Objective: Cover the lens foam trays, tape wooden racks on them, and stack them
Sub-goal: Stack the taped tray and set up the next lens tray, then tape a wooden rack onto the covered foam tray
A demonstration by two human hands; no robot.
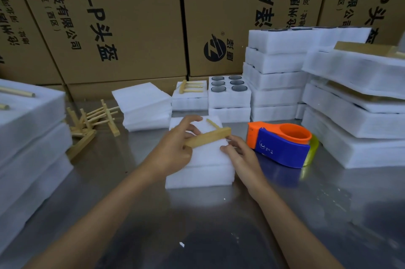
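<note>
Left hand (173, 148) pinches square-edged wooden rack (208, 137) on soft white foam tray (203, 172); right hand (238, 152) fingers relaxed, touching foam.

- I see my left hand (175, 150) gripping a wooden rack (208, 137) atop the covered foam tray (201, 172).
- My right hand (238, 152) touches that tray's right edge; the tape dispenser (282, 148) sits just right of the tray.
</note>
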